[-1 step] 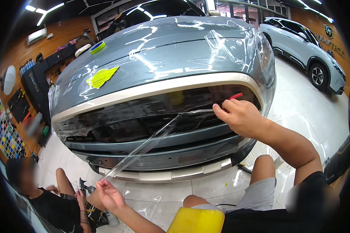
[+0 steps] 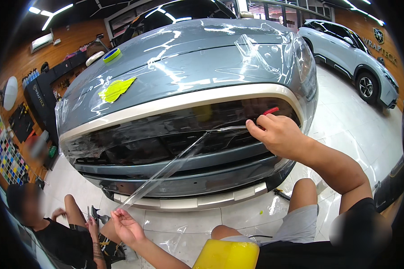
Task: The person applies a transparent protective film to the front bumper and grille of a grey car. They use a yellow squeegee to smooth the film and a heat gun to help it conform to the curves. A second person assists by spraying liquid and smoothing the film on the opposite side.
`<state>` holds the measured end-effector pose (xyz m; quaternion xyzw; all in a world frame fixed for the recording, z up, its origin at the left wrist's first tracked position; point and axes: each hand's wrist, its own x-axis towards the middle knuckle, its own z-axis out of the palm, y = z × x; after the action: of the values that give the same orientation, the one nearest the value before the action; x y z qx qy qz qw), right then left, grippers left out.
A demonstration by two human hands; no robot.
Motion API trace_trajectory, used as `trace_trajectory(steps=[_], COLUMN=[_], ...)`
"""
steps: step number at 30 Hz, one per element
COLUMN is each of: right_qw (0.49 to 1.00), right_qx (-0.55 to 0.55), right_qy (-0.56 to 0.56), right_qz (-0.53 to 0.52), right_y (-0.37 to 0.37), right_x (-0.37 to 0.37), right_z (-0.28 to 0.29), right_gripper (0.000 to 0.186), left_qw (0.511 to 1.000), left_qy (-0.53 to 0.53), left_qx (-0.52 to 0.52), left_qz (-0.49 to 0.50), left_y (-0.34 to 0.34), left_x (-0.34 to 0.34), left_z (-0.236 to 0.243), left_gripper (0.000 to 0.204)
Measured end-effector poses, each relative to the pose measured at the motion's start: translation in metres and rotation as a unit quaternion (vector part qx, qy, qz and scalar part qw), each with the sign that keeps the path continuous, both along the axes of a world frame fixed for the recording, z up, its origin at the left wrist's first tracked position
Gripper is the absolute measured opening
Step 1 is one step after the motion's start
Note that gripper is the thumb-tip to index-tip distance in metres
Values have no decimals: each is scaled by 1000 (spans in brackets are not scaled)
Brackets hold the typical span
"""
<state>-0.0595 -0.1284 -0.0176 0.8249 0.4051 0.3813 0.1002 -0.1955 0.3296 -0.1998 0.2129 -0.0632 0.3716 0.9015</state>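
Observation:
My left hand (image 2: 128,227) is low in front of the grey car's bumper, fingertips pinched on the end of a strip of clear film (image 2: 166,178). Stretched taut, the strip runs up and right to the dark grille panel (image 2: 139,134), where it meets the film edge. At the right of that panel, my right hand (image 2: 277,134) is closed around a slim tool with a red end (image 2: 271,110). The tool's working tip is not clear to see; a bright, thin edge runs left from my fingers along the panel.
On the hood (image 2: 188,58) lie a yellow-green cloth (image 2: 116,90) and a roll of green tape (image 2: 111,55). Loose clear film bunches at the hood's right. Another person (image 2: 63,240) sits at lower left. A yellow object (image 2: 226,255) is close below me. A light-blue car (image 2: 350,58) stands right.
The other person's hand at lower left has risen slightly. My hands, the film strip and the red-ended tool are almost unmoved.

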Motion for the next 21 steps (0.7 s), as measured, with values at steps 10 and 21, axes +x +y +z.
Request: trace_trajectory(steps=[10,21], right_qw=[999,994], right_qx=[22,95], right_qy=[15,28], right_qz=[-32,-43], right_y=[-41,-74], right_x=[-6,-8], right_z=[-6,-34], right_gripper=[39,35], left_qw=[999,1000], left_qy=[-23,8], left_qx=[24,-3], left_qz=[-12,14], left_y=[-14,-18], left_x=[-29,-57], left_z=[-13,-8], left_gripper=[23,23])
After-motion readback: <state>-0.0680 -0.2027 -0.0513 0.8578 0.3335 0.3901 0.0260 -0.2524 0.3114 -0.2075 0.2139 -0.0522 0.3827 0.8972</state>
